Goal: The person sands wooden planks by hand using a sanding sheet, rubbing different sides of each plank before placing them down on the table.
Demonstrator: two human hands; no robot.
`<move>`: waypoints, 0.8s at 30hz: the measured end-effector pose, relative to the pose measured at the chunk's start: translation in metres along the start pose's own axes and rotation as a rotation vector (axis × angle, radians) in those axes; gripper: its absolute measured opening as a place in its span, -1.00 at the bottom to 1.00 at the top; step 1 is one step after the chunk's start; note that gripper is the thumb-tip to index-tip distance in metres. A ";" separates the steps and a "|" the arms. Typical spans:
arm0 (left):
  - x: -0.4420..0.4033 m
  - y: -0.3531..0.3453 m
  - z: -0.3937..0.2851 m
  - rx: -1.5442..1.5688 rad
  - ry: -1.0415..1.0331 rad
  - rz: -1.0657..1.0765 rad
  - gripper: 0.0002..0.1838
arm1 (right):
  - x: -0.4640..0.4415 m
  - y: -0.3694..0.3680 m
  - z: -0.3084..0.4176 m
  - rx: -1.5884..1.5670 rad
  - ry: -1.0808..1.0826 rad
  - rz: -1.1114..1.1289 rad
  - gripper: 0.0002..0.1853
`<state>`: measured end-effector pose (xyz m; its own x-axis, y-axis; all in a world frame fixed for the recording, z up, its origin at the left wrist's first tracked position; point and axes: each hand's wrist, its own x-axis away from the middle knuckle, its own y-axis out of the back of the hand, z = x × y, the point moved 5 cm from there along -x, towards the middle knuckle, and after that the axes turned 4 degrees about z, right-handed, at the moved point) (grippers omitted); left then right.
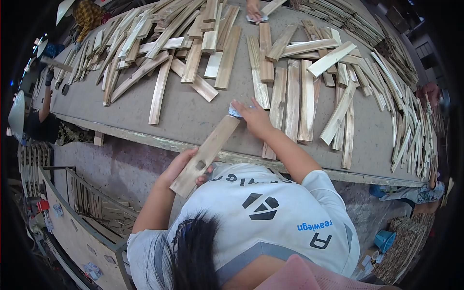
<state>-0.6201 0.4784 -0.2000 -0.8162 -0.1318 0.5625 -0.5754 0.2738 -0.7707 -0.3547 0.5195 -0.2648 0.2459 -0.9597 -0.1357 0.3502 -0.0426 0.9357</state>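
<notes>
A wooden slat (pixel 205 157) with a dark knot slants from my body to the table's near edge. My left hand (pixel 186 166) grips its lower part, thumb on top and fingertips showing at the other side. At the far end of the slat, my right hand (pixel 255 118) is closed on a small white piece with blue print (pixel 235 111), perhaps sandpaper or folded paper. That piece lies against the slat's end. Just beyond my right hand, several loose slats (pixel 292 101) lie on the grey table (pixel 193 123).
Heaped slats (pixel 164 29) cover the far left of the table, and more slats (pixel 411 130) lie at the right. Across the table a co-worker's hand (pixel 253 10) holds a white piece. Other people work at the left. A metal-framed cart (pixel 92 227) with wood pieces stands at lower left; a blue bucket (pixel 384 240) is at lower right.
</notes>
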 end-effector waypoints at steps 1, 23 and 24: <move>-0.002 -0.003 -0.003 0.003 -0.011 -0.001 -0.29 | -0.002 0.004 0.015 0.002 0.011 0.000 -0.25; 0.024 -0.023 -0.014 0.589 -0.831 -0.148 -0.14 | 0.021 0.074 0.149 -0.395 0.703 -0.177 -0.34; 0.025 -0.028 -0.015 0.583 -0.840 -0.146 -0.14 | 0.013 0.058 0.127 -0.311 0.529 -0.163 -0.34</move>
<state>-0.6236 0.4823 -0.1602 -0.3808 -0.8106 0.4449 -0.4252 -0.2737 -0.8627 -0.4458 0.4696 -0.1711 0.5527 -0.6773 -0.4855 0.6475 -0.0177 0.7618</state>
